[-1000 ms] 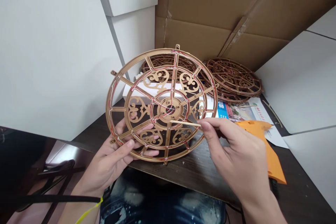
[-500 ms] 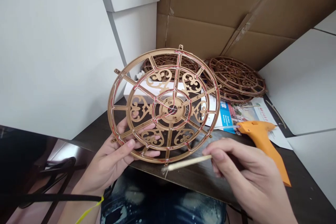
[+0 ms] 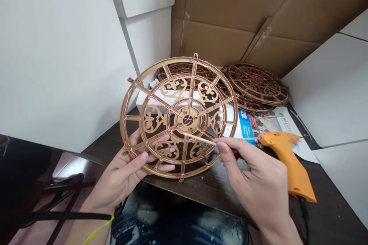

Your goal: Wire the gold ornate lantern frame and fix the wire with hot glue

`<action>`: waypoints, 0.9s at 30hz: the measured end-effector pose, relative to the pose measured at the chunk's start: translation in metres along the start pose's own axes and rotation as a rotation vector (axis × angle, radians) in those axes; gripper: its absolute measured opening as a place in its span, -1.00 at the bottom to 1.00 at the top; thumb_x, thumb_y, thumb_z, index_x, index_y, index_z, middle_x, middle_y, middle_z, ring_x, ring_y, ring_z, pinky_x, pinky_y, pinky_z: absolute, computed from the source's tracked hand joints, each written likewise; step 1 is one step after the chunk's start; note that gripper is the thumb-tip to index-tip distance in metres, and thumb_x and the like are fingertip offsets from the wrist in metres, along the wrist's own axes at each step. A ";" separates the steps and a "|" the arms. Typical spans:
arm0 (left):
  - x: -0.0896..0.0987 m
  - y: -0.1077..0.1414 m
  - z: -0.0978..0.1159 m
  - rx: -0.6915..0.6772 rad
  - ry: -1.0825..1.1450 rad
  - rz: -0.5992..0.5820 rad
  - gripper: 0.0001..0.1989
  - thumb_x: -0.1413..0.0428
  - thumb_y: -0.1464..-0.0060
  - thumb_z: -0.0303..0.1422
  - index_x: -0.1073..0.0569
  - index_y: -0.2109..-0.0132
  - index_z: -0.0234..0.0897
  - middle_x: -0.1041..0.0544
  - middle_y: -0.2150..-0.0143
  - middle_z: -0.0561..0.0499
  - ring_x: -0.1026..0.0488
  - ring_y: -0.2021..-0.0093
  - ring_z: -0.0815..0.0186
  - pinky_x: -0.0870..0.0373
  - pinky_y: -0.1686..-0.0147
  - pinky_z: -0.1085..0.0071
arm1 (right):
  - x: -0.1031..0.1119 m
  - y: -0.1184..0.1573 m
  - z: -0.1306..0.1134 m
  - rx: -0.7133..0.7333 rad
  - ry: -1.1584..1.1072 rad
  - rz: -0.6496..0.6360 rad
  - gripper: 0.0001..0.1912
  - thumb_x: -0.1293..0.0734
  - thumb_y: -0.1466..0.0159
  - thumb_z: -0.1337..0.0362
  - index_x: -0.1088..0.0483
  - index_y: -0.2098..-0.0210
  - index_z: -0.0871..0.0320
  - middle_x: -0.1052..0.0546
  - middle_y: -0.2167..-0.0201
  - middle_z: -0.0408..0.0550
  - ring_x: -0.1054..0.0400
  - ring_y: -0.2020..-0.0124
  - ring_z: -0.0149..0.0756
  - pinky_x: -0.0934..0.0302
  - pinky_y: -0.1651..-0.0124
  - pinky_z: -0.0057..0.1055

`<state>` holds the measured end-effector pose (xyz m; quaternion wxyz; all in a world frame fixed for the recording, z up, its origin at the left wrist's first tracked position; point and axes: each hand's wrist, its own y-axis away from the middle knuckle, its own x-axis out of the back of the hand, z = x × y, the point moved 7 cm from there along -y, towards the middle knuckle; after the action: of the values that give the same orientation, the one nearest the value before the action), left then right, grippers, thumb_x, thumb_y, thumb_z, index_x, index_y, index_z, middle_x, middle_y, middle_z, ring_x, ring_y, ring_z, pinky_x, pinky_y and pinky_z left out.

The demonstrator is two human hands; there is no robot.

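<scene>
Holding gold openwork wheel frame (image 3: 188, 119) tilted in your left hand (image 3: 120, 170) — fingers (image 3: 166, 167) curled behind lower spokes, thumb (image 3: 138, 159) across front. Right hand (image 3: 258, 178) pinched thin wooden stick (image 3: 199, 138), tip over frame near hub, contact hard to tell. Orange glue gun (image 3: 293, 164) lay just beside right hand, nozzle over brochure (image 3: 253, 124), on dark tabletop (image 3: 218, 195).

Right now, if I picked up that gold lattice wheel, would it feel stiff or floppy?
Probably stiff: the left hand holds the gold lattice wheel near its lower edge and it shows no sag. Its many openings suggest lightness for its size. The thin scrollwork looks fragile, and its round rim could roll.
</scene>
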<state>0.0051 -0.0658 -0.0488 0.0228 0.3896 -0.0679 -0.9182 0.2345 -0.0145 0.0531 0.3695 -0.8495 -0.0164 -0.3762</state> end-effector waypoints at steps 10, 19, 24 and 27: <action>0.000 -0.002 -0.004 0.011 0.057 -0.096 -0.43 0.10 -0.43 -0.54 -0.25 -0.43 0.13 -0.47 -0.37 -0.08 -0.53 -0.24 -0.05 -0.58 -0.14 -0.10 | 0.004 0.003 0.027 -0.335 -0.352 -0.057 -0.88 -0.36 -0.44 0.18 -0.55 0.08 -0.05 -0.52 0.47 -0.28 -0.42 0.51 -0.54 -0.35 0.44 -0.64; 0.000 0.001 -0.003 0.053 0.006 -0.087 -0.40 0.05 -0.43 -0.50 -0.19 -0.46 0.19 -0.47 -0.37 -0.06 -0.54 -0.23 -0.01 -0.61 -0.12 -0.03 | 0.026 -0.019 0.023 -0.234 -0.068 0.140 -0.85 -0.42 -0.38 0.19 -0.57 0.06 -0.07 -0.63 0.26 -0.24 -0.50 0.35 -0.47 -0.43 0.21 -0.48; 0.000 0.000 -0.004 0.072 0.016 -0.069 -0.43 0.03 -0.43 -0.48 -0.27 -0.42 0.20 -0.50 -0.35 -0.02 -0.60 -0.16 0.06 -0.61 -0.14 0.03 | 0.037 -0.035 0.007 -0.102 0.062 0.241 -0.82 -0.42 -0.37 0.28 -0.57 0.04 -0.01 -0.65 0.25 -0.23 -0.52 0.32 -0.43 -0.41 0.20 -0.43; 0.004 0.000 -0.005 0.087 0.005 -0.060 -0.44 0.00 -0.41 -0.48 -0.31 -0.40 0.20 -0.52 -0.34 0.02 -0.62 -0.14 0.10 -0.61 -0.13 0.10 | 0.034 -0.050 -0.014 0.077 0.181 0.250 -0.82 -0.40 -0.38 0.36 -0.57 0.04 0.10 -0.68 0.21 -0.17 -0.54 0.27 -0.43 -0.42 0.13 -0.47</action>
<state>0.0066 -0.0664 -0.0551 -0.0215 0.3942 -0.0963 -0.9137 0.2347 0.0043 0.1124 0.4455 -0.7930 0.1083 -0.4013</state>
